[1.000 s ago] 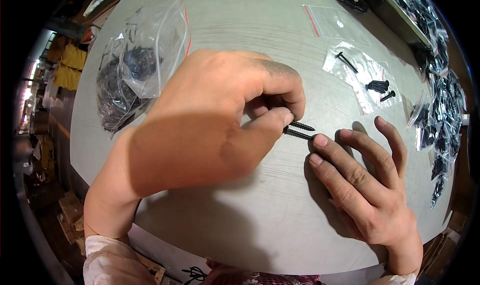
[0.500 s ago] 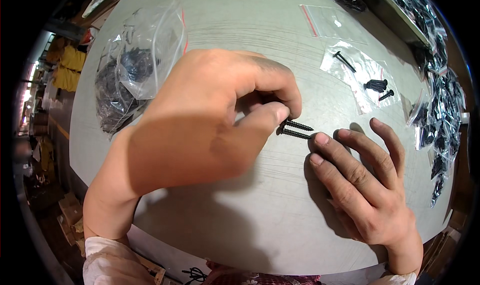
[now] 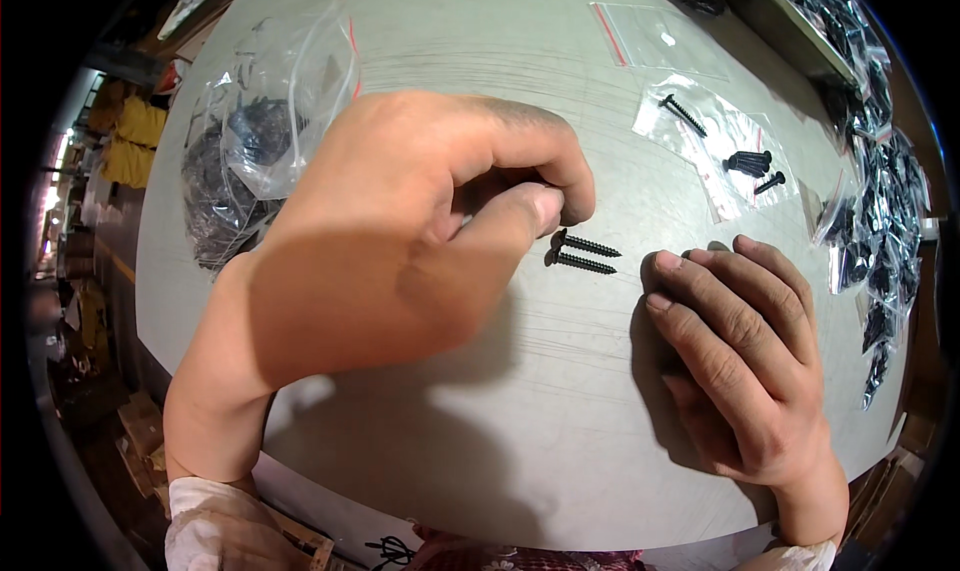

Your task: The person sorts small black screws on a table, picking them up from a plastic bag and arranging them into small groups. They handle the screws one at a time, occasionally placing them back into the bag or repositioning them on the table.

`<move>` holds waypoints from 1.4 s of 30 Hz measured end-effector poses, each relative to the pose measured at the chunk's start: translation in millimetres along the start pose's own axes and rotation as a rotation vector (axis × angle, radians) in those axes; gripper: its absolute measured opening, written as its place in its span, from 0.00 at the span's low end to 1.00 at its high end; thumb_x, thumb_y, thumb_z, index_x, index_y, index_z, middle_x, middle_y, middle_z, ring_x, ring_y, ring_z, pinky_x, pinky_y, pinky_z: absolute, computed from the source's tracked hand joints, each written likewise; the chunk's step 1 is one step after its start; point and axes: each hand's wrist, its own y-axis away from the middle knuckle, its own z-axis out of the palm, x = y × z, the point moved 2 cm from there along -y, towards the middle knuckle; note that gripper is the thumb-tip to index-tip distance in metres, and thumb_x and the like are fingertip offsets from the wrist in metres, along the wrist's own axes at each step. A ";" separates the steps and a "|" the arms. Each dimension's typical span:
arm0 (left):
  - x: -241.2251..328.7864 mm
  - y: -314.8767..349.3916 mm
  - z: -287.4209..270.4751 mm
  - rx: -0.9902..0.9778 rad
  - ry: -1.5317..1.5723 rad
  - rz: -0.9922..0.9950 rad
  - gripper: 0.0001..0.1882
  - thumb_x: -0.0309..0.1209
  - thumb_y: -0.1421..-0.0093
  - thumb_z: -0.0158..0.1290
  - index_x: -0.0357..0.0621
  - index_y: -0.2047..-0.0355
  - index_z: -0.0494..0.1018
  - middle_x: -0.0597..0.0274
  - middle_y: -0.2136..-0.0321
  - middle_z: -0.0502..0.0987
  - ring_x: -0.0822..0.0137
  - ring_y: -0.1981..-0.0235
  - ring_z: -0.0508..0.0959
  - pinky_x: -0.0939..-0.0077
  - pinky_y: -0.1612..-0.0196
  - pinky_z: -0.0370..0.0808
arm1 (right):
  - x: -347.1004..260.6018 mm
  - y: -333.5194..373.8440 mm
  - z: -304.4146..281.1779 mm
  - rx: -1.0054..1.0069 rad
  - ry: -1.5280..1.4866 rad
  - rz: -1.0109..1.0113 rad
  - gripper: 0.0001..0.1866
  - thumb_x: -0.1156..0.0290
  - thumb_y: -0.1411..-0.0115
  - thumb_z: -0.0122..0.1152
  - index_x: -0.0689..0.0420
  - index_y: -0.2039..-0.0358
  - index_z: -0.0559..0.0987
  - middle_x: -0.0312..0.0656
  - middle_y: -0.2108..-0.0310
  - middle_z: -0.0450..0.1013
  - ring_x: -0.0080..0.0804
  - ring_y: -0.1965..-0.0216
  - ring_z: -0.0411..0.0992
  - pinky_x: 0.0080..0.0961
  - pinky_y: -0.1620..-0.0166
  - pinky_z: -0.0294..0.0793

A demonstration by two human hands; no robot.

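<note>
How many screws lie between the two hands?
2: an upper screw and a lower screw, side by side, nearer the left hand than the right hand. The left hand may hide more.

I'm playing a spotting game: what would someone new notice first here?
Probably the left hand, looming large near the middle, curled beside two black screws on the table. The right hand is to their right. Shiny bags crowd the far right.
</note>
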 end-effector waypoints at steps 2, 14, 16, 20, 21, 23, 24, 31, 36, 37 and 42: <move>0.6 -0.8 0.1 -0.001 0.005 -0.018 0.08 0.23 0.36 0.53 0.33 0.62 0.81 0.59 0.68 0.82 0.71 0.65 0.79 0.76 0.58 0.75 | 0.7 1.2 -0.7 -0.002 0.003 0.000 0.20 0.70 0.42 0.64 0.63 0.50 0.83 0.52 0.46 0.80 0.53 0.45 0.77 0.55 0.37 0.71; 1.8 2.1 -1.2 0.019 -0.028 -0.013 0.07 0.22 0.37 0.53 0.32 0.62 0.80 0.60 0.68 0.80 0.72 0.66 0.78 0.77 0.59 0.75 | 0.5 -0.1 0.3 -0.002 -0.009 0.003 0.20 0.69 0.42 0.65 0.63 0.50 0.83 0.52 0.45 0.80 0.52 0.45 0.77 0.55 0.36 0.71; 2.2 2.4 -0.8 0.024 -0.042 -0.001 0.07 0.22 0.37 0.53 0.32 0.62 0.80 0.59 0.68 0.81 0.72 0.66 0.78 0.77 0.59 0.75 | 1.2 0.2 0.9 0.003 -0.008 -0.002 0.20 0.69 0.42 0.65 0.63 0.50 0.83 0.52 0.45 0.80 0.52 0.45 0.77 0.55 0.36 0.71; 3.0 2.5 -0.3 0.043 -0.088 0.033 0.07 0.23 0.36 0.54 0.33 0.62 0.81 0.59 0.69 0.81 0.70 0.66 0.79 0.77 0.59 0.75 | 1.4 -0.2 1.6 0.012 -0.013 -0.011 0.20 0.69 0.41 0.65 0.63 0.50 0.83 0.52 0.45 0.80 0.52 0.45 0.77 0.55 0.37 0.72; 2.8 2.0 0.3 0.054 -0.099 0.052 0.07 0.23 0.36 0.54 0.34 0.62 0.81 0.58 0.69 0.81 0.69 0.66 0.79 0.76 0.59 0.75 | 1.7 0.2 1.8 0.014 -0.012 -0.011 0.20 0.69 0.41 0.64 0.63 0.50 0.83 0.52 0.45 0.80 0.52 0.45 0.77 0.55 0.37 0.72; 1.5 0.9 2.6 0.086 -0.122 0.107 0.07 0.24 0.36 0.55 0.35 0.62 0.81 0.57 0.69 0.82 0.67 0.66 0.80 0.75 0.59 0.76 | 2.5 1.1 2.3 0.021 -0.009 -0.013 0.19 0.69 0.41 0.64 0.64 0.50 0.83 0.52 0.45 0.80 0.52 0.45 0.77 0.54 0.37 0.72; -0.3 2.0 3.9 0.111 -0.137 0.139 0.07 0.24 0.36 0.55 0.35 0.62 0.82 0.57 0.69 0.82 0.66 0.66 0.81 0.74 0.59 0.76 | 2.3 0.6 2.5 0.024 -0.011 -0.018 0.19 0.69 0.40 0.64 0.64 0.50 0.83 0.52 0.46 0.80 0.52 0.46 0.77 0.54 0.38 0.72; -0.9 2.8 1.8 0.129 -0.198 0.227 0.07 0.24 0.37 0.58 0.37 0.61 0.83 0.56 0.68 0.83 0.64 0.65 0.82 0.72 0.60 0.77 | 2.0 -1.2 4.1 0.044 -0.020 -0.032 0.19 0.69 0.39 0.63 0.64 0.50 0.83 0.53 0.46 0.79 0.53 0.46 0.77 0.52 0.40 0.75; -3.0 3.1 3.0 0.199 -0.195 0.218 0.07 0.23 0.37 0.57 0.37 0.61 0.83 0.57 0.68 0.83 0.66 0.66 0.81 0.73 0.61 0.76 | 2.3 -2.5 5.5 0.050 -0.026 -0.042 0.18 0.70 0.39 0.63 0.65 0.50 0.82 0.54 0.47 0.79 0.54 0.46 0.77 0.51 0.41 0.76; -3.0 3.1 2.6 0.207 -0.192 0.206 0.06 0.23 0.37 0.57 0.37 0.62 0.82 0.57 0.68 0.83 0.66 0.66 0.81 0.73 0.61 0.76 | 2.7 -2.6 5.4 0.049 -0.028 -0.045 0.18 0.70 0.40 0.63 0.65 0.51 0.82 0.54 0.47 0.79 0.54 0.46 0.77 0.51 0.41 0.76; -3.6 3.3 3.3 0.222 -0.201 0.231 0.06 0.22 0.37 0.55 0.36 0.62 0.82 0.58 0.68 0.83 0.66 0.67 0.80 0.74 0.61 0.76 | 3.0 -2.1 5.2 0.046 -0.030 -0.049 0.19 0.70 0.41 0.64 0.66 0.50 0.82 0.54 0.46 0.79 0.54 0.46 0.76 0.50 0.41 0.76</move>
